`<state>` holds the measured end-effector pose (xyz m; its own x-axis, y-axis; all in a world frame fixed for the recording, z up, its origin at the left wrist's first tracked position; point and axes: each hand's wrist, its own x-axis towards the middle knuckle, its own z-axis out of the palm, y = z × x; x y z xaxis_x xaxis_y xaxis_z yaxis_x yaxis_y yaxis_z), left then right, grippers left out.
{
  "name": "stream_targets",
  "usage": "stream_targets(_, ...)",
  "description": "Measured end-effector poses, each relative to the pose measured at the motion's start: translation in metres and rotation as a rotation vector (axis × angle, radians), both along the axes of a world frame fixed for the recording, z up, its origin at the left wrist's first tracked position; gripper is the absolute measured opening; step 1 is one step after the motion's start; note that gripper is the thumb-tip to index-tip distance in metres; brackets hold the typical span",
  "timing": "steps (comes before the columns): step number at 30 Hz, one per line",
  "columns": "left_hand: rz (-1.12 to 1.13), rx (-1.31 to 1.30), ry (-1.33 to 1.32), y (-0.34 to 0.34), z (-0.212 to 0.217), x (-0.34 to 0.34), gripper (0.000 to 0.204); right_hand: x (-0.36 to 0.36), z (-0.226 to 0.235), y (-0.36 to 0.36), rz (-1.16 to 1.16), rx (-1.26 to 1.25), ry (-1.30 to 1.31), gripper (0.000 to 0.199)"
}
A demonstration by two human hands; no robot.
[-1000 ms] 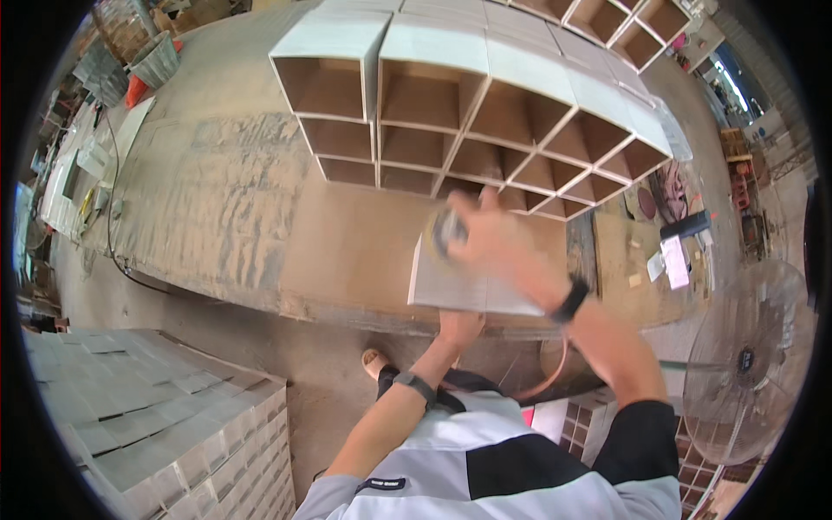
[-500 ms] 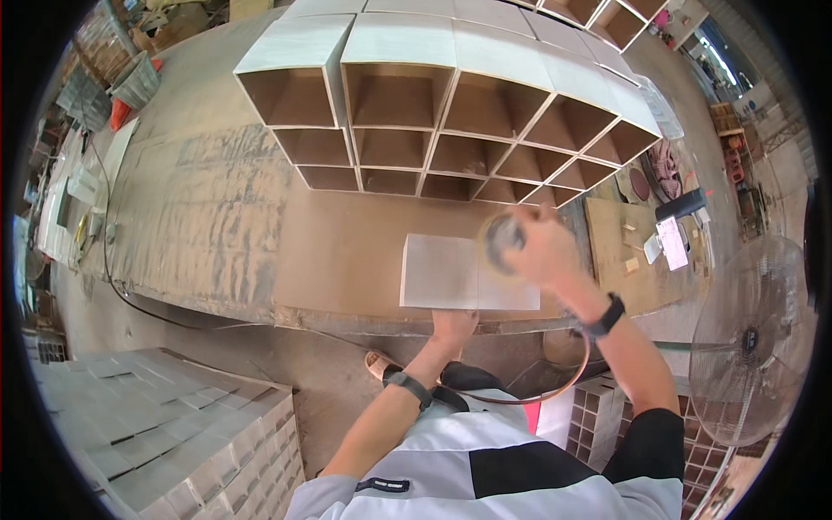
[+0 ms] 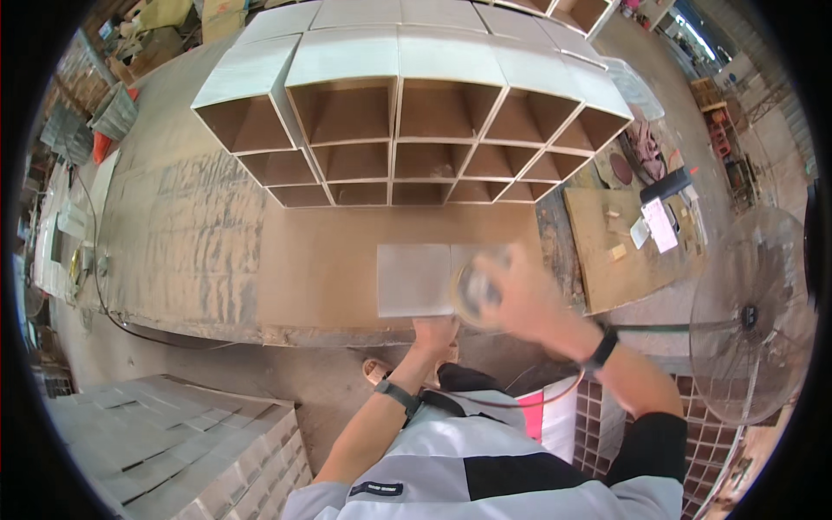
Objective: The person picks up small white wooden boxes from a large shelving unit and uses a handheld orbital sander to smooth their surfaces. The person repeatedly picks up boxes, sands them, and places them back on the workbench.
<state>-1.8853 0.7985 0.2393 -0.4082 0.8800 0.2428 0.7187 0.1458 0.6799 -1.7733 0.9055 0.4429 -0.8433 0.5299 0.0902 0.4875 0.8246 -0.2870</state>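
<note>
A white box-like piece (image 3: 414, 282) rests near the front edge of the workbench, with a seam across its top. My left hand (image 3: 435, 331) is at its near side, gripping its lower edge; the fingertips are partly hidden by the box. Over the right half of the box is my right hand (image 3: 530, 295), smeared by motion, with its fingers closed round a roll of tape (image 3: 462, 290). That roll has a yellowish rim and stands on edge close to the box's top. I cannot tell if tape is stuck to the box.
White open-fronted boxes (image 3: 451, 56) stand stacked in rows across the bench's far side. A phone-like white object (image 3: 660, 227) lies on a board at right. The fan (image 3: 750, 321) stands beyond my right arm. Stacked white pieces (image 3: 173, 442) fill the lower left.
My right hand has moved the tape roll down and left, toward the near edge of the box. My left hand stays on the box. The whole view has shifted slightly.
</note>
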Motion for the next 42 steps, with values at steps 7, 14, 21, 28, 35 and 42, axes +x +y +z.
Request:
stream_targets(7,0.113,0.214,-0.027,0.008,0.006,0.004,0.033,0.009,0.004,-0.015,-0.004,-0.054,0.004,0.054)
stream_targets(14,0.084,0.028,0.138,0.004,-0.005,0.009,0.019,0.045,-0.008,0.09,-0.512,0.027,-0.067,0.056)
stream_targets(21,0.077,-0.115,0.114,-0.004,-0.012,0.004,0.022,0.135,-0.023,0.063,-0.748,-0.077,0.517,0.054)
stream_targets(28,0.178,-0.032,0.049,-0.003,0.021,0.0,0.024,0.159,-0.053,0.016,-1.042,-0.744,1.19,0.047)
stream_targets(35,0.292,0.341,-1.289,-0.001,0.079,0.001,0.027,0.178,-0.066,0.039,-0.877,-0.515,1.085,0.045)
stream_targets(42,0.297,0.808,-2.373,0.004,0.032,-0.013,0.031,0.126,0.02,0.055,-0.591,-0.306,0.581,0.05)
